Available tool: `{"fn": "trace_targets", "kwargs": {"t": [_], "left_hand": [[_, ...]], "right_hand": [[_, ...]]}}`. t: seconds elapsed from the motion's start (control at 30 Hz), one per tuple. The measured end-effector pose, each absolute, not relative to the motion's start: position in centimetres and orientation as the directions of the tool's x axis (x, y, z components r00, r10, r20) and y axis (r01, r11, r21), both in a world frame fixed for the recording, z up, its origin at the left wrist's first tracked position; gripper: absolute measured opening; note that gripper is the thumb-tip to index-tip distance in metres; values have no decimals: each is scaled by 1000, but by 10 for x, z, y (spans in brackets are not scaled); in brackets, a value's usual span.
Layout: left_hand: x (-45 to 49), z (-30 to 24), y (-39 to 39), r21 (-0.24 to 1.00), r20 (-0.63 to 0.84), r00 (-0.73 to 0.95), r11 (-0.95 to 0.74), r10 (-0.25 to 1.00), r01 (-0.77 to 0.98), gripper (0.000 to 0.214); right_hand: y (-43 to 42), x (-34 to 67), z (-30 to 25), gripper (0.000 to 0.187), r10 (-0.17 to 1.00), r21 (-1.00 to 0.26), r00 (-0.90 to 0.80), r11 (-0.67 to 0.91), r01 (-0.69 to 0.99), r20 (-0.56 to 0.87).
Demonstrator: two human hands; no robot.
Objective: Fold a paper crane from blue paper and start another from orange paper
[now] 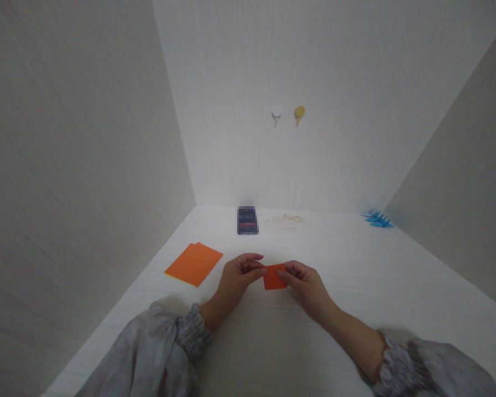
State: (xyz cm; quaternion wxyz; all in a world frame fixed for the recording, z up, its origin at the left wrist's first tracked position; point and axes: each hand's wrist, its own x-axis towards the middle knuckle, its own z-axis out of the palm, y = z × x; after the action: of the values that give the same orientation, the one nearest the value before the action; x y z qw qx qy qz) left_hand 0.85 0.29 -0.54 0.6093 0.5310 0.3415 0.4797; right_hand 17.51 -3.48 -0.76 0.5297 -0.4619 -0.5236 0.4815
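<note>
A small orange-red square of paper, seemingly folded, is held between my two hands near the middle of the white table. My left hand, with a ring on one finger, pinches its upper left corner between thumb and fingers. On the other side, my right hand grips the right edge, the thumb lying on the paper's face. To the left of my left hand lie orange paper sheets, stacked slightly out of line. The fingers behind the small square are partly hidden.
A dark, pixel-blurred object stands at the back of the table. Blue folded paper pieces lie in the back right corner. White and yellow hooks hang on the back wall; walls also enclose both sides.
</note>
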Motion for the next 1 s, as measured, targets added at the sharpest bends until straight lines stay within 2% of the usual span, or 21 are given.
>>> {"fn": "trace_targets", "kwargs": {"t": [1.0], "left_hand": [[9, -1, 0, 976, 63, 278, 0, 959, -220, 30]], "right_hand": [[-38, 173, -1, 20, 996, -996, -1, 91, -11, 91]]}}
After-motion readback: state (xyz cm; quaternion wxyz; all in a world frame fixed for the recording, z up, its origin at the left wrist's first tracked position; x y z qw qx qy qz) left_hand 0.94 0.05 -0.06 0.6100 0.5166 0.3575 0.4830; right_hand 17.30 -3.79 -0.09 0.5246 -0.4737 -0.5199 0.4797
